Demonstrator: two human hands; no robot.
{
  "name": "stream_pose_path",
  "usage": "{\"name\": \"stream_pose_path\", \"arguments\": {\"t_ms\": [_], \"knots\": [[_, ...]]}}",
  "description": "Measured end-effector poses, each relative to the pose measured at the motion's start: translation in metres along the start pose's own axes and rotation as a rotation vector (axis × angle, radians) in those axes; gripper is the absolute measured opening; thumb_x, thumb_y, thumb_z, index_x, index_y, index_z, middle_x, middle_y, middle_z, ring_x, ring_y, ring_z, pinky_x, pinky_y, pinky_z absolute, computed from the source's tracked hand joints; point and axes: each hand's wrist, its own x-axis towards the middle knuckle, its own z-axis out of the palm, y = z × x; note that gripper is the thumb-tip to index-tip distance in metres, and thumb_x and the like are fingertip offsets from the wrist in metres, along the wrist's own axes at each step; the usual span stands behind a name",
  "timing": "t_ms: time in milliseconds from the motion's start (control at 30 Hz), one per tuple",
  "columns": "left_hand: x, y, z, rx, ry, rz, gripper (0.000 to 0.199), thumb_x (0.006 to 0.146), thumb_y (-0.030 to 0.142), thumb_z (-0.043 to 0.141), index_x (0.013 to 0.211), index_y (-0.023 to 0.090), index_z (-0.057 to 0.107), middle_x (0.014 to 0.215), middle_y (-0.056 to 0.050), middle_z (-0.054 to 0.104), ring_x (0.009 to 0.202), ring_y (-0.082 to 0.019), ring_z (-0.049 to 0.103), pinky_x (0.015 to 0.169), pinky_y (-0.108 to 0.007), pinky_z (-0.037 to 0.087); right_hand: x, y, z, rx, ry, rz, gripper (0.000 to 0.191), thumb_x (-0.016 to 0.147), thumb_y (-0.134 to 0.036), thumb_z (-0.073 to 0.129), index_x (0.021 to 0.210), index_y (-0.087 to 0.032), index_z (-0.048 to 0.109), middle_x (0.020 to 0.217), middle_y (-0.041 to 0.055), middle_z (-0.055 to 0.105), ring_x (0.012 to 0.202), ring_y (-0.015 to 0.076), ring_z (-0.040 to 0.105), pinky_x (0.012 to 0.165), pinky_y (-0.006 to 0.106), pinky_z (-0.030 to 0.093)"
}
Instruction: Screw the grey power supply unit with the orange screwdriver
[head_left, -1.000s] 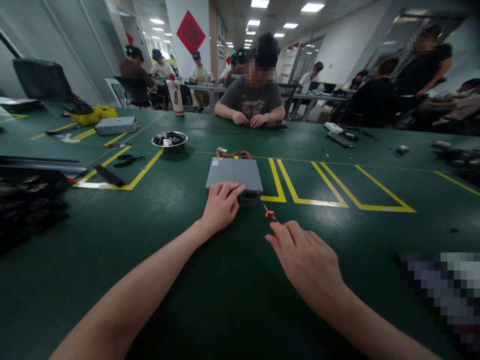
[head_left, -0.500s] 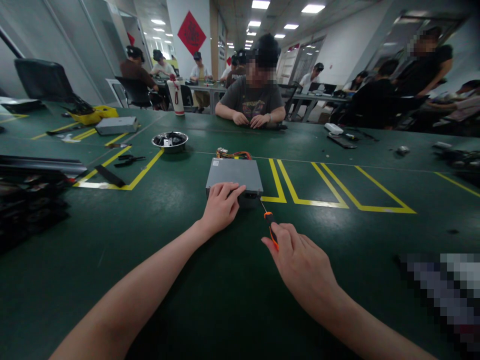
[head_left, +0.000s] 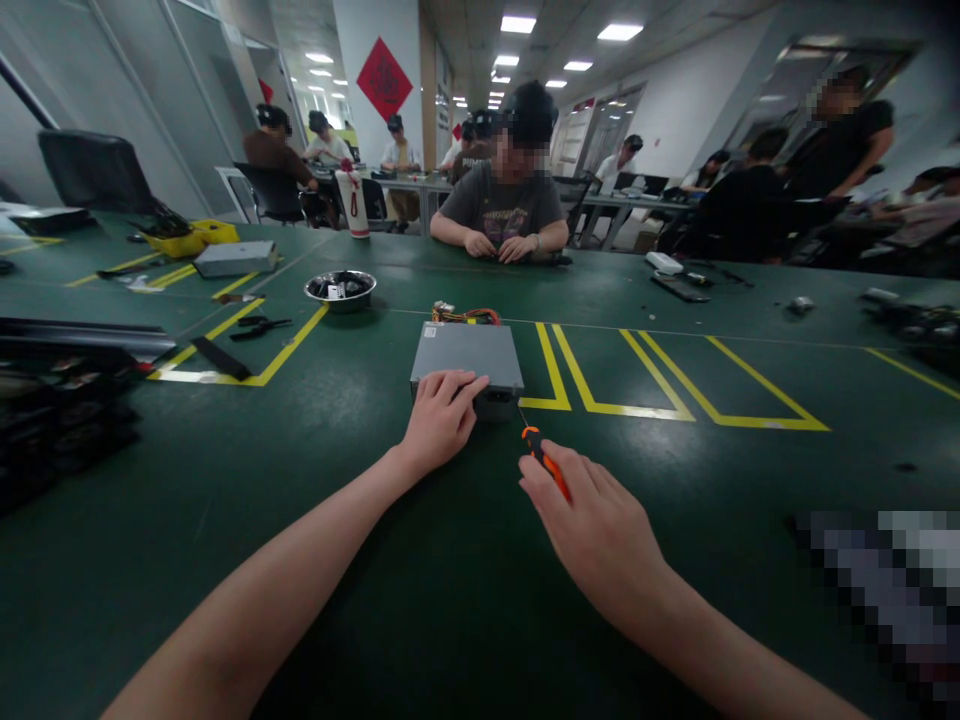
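Frame centre: left hand [head_left: 441, 420] unclenched atop metal box [head_left: 466, 352]; right hand [head_left: 600, 520] gripping screwdriver [head_left: 535, 443]. Apparent step: screw-turning; next move needs steady alignment.

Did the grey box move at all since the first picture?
No, it hasn't gone any way I can see: the grey box sits the same beside the yellow tape.

screwdriver [head_left: 533, 442] tip v. small, contact unclear; l. hand [head_left: 441, 425] hides pt. of metal box [head_left: 466, 352] front.

Bright ceiling panels [head_left: 518, 24] shine above a dim tabletop [head_left: 720, 490] with faint glare.
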Motion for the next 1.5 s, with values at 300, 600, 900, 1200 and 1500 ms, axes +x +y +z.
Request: {"name": "stream_pose_path", "arguments": {"t_ms": [300, 600, 900, 1200, 1500], "knots": [[0.000, -0.001, 0.001, 0.009, 0.004, -0.001, 0.037, 0.083, 0.013, 0.044, 0.119, 0.020, 0.051, 0.112, -0.008, 0.055, 0.105, -0.023, 0.044, 0.091, -0.040, 0.038, -0.001, -0.005, -0.004, -0.039, -0.070, 0.126, 0.019, 0.084, -0.019, 0.046, 0.095, -0.007, 0.056, 0.085, 0.0121, 0.060, 0.069, 0.0178, 0.059, 0.058, 0.028, 0.045], [0.000, -0.001, 0.001, 0.011, 0.001, 0.002, 0.036, 0.084, 0.014, 0.043, 0.119, 0.020, 0.051, 0.112, -0.008, 0.054, 0.106, -0.022, 0.044, 0.092, -0.039, 0.038, -0.006, -0.009, 0.001, -0.034, -0.048, 0.030, 0.025, 0.084, -0.010, 0.042, 0.107, -0.010, 0.053, 0.099, 0.0142, 0.061, 0.076, 0.0168, 0.060, 0.066, 0.028, 0.047], [-0.001, -0.002, 0.003, 0.015, 0.006, 0.002, 0.037, 0.084, 0.014, 0.044, 0.119, 0.022, 0.051, 0.113, -0.007, 0.054, 0.104, -0.023, 0.045, 0.090, -0.040, 0.039, 0.003, 0.006, -0.008, -0.030, -0.041, 0.162, 0.023, 0.089, -0.030, 0.041, 0.089, -0.011, 0.054, 0.068, 0.0037, 0.056, 0.053, 0.0130, 0.053, 0.048, 0.025, 0.042], [0.000, -0.003, 0.002, 0.017, 0.005, 0.001, 0.039, 0.082, 0.013, 0.045, 0.120, 0.021, 0.051, 0.113, -0.007, 0.055, 0.105, -0.022, 0.045, 0.091, -0.039, 0.039, -0.003, 0.001, 0.001, 0.031, -0.040, 0.016, 0.026, 0.086, -0.014, 0.041, 0.108, -0.010, 0.054, 0.100, 0.0148, 0.061, 0.084, 0.0208, 0.059, 0.070, 0.033, 0.048], [0.001, -0.001, -0.005, 0.078, -0.046, -0.004, 0.039, 0.083, 0.014, 0.044, 0.120, 0.023, 0.050, 0.131, -0.008, 0.046, 0.123, -0.024, 0.039, 0.100, -0.043, 0.030, 0.003, 0.002, -0.003, -0.069, 0.004, 0.098, 0.034, 0.091, -0.021, 0.029, 0.094, -0.008, 0.059, 0.091, 0.0151, 0.062, 0.074, 0.0191, 0.061, 0.062, 0.031, 0.049]]}}
